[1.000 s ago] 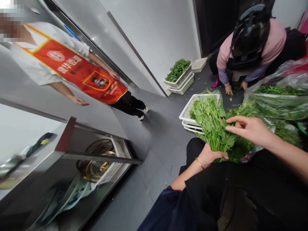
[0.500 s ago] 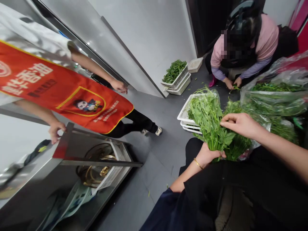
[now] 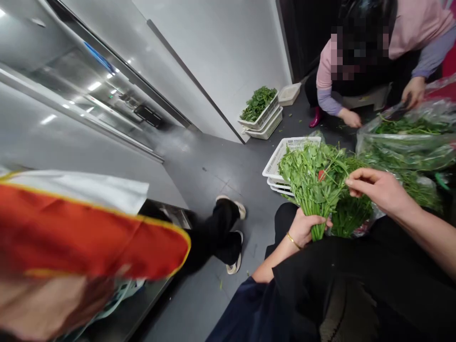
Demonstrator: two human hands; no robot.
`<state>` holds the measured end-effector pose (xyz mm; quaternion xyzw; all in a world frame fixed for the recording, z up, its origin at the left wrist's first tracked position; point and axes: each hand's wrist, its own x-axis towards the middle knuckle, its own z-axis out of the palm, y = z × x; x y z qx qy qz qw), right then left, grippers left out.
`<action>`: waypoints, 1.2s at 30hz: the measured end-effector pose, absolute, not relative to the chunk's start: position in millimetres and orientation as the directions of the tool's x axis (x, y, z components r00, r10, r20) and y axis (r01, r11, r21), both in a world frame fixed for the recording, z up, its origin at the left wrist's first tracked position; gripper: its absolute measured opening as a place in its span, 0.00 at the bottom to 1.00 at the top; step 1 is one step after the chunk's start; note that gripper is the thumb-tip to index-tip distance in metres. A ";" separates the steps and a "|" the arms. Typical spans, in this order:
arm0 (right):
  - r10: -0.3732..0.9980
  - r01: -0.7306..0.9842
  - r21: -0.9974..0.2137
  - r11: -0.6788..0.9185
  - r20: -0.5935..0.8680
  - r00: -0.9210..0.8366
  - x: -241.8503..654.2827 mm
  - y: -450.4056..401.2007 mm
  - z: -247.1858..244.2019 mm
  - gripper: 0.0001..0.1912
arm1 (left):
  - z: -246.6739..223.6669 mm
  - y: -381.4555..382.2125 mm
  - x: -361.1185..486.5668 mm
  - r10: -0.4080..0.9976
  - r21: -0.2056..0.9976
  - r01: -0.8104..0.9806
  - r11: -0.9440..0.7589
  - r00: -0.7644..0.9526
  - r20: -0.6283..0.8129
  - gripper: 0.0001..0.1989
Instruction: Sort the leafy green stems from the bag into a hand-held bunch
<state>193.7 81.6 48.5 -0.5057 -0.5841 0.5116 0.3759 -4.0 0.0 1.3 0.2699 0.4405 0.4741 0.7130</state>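
My left hand (image 3: 307,226), with a gold bangle at its wrist, is wrapped round the lower stems of a bunch of leafy greens (image 3: 308,173). The bunch stands upright above my lap, leaves pointing away from me. At its right side, my right hand (image 3: 379,189) pinches a thin green stem between thumb and forefinger. A small red patch (image 3: 321,175) shows among the leaves; I cannot make out what it is. More greens (image 3: 351,213) lie just behind and below my right hand, partly in clear plastic.
White plastic baskets (image 3: 276,164) stand stacked behind the bunch. Further back are baskets of greens (image 3: 261,111) and a small white tray (image 3: 289,94). Bagged greens (image 3: 409,154) lie at right, by a crouching person (image 3: 331,90). A person in a red apron (image 3: 89,228) stands close at left.
My right hand has moved right, from the leaves to the bunch's edge. The red-aproned person has come nearer, covering much of the metal cart. The crouching person's hands have moved apart.
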 end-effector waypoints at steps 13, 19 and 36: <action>0.869 0.543 -0.688 0.482 0.457 -0.191 195.5 71.7 57.3 0.15 | 8.6 -3.5 0.9 0.939 0.902 -0.266 0.340 0.052 -0.339 0.09; 0.701 0.723 -0.195 0.663 0.501 -0.508 186.3 74.0 42.9 0.17 | 13.3 -3.9 -1.1 0.940 0.935 -0.102 0.340 0.018 -0.340 0.09; 0.958 0.500 -0.831 0.244 0.286 0.008 289.8 164.3 41.5 0.25 | 6.5 -3.6 -3.8 0.926 0.906 -0.195 0.375 0.044 -0.374 0.07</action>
